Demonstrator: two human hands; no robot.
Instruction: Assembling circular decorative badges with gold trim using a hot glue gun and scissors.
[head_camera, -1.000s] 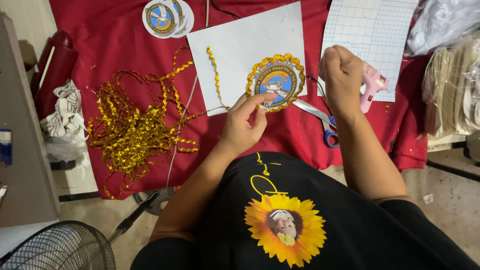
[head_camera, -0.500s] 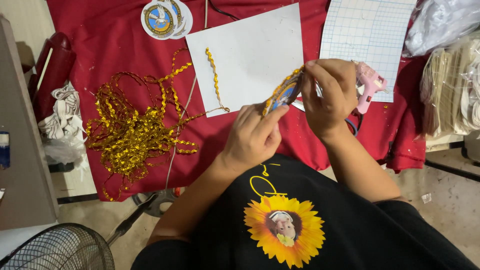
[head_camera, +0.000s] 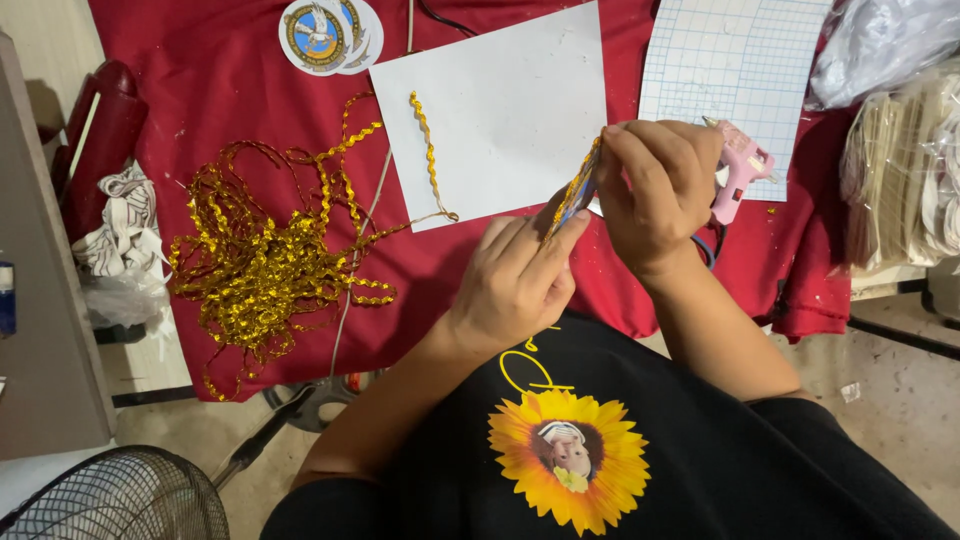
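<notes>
Both hands raised above the near edge of the red-covered table. Left hand and right hand pinch a round badge between them; badge held on edge, gold trim along its rim visible. Fingers of both hands closed on it. White sheet lies flat behind the hands. Gold trim tangle sits toward the left edge, well apart. Pink glue gun just beside the right hand, on grid paper. Stacked round badges at the far edge.
</notes>
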